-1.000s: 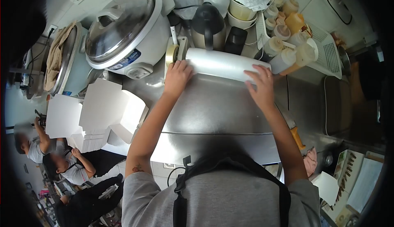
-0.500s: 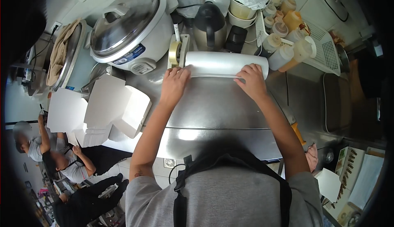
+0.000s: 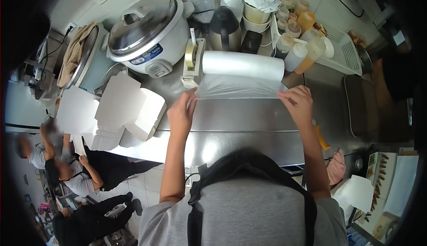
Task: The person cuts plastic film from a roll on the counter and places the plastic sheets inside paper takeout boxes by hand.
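A roll of clear plastic film (image 3: 242, 64) lies across the back of the steel counter. A sheet of the film (image 3: 240, 85) is drawn off its front, its free edge stretched between my two hands. My left hand (image 3: 182, 108) pinches the left corner, just in front of the tape dispenser (image 3: 192, 63). At the right corner, my right hand (image 3: 297, 101) pinches the edge between thumb and fingers. The sheet is see-through and lightly creased, held slightly towards me from the roll.
White cardboard boxes (image 3: 118, 108) stand open at the left, in front of a large rice cooker (image 3: 144, 36). Behind the roll are a thermal jug (image 3: 226, 32) and several sauce bottles (image 3: 296, 56). A yellow-handled tool (image 3: 321, 138) lies at the right. Other people work at the far left.
Both hands have moved towards me and farther apart, pulling a length of film off the roll. The head view has shifted slightly.
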